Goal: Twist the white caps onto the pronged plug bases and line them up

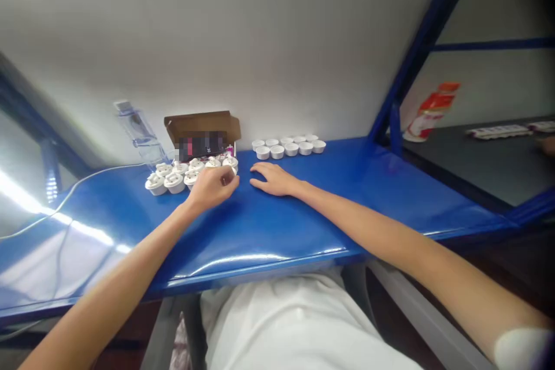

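At the right end of a group of white cups with dotted tops [174, 182], my left hand [213, 186] has its fingers curled and its thumb close to them. It covers part of the front row, and what lies between its fingertips is hidden. My right hand [273, 178] rests on the blue table [277, 225], palm down, fingers apart and holding nothing. Just behind it, two rows of plain white cups [291, 149] stand near the wall.
Behind the dotted cups is an open cardboard box [202, 121] with a dark package inside. A clear bottle [145, 141] and a white cable [73, 188] are at left. Beyond the blue frame at right stands a red-and-white bottle [429, 115].
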A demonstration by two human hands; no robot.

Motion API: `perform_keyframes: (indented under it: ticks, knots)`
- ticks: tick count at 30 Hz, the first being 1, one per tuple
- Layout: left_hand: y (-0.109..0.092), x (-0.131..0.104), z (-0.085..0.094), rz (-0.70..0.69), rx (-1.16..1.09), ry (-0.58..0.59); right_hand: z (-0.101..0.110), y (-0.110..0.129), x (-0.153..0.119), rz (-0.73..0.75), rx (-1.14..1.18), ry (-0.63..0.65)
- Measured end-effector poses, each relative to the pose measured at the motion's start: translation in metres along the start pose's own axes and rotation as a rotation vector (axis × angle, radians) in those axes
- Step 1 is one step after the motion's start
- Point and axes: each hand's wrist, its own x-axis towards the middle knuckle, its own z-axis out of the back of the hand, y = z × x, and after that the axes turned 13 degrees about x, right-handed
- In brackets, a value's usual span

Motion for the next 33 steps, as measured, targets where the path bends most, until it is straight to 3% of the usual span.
perform_keyframes:
  ticks: [5,12,23,33]
  knots:
    - [0.018,0.004,0.015,0.064,0.060,-0.141,0.000,-0.001,-0.001,0.007,0.002,0.002]
    - [0.046,0.010,0.009,-0.010,0.172,-0.173,-0.001,-0.002,-0.002,0.013,0.002,0.007]
    - [0.041,0.008,-0.003,-0.090,0.260,-0.088,-0.001,0.001,0.000,-0.015,0.014,0.021]
    - [0.035,0.006,-0.005,-0.035,0.246,-0.050,-0.002,0.001,0.000,-0.021,0.014,0.027]
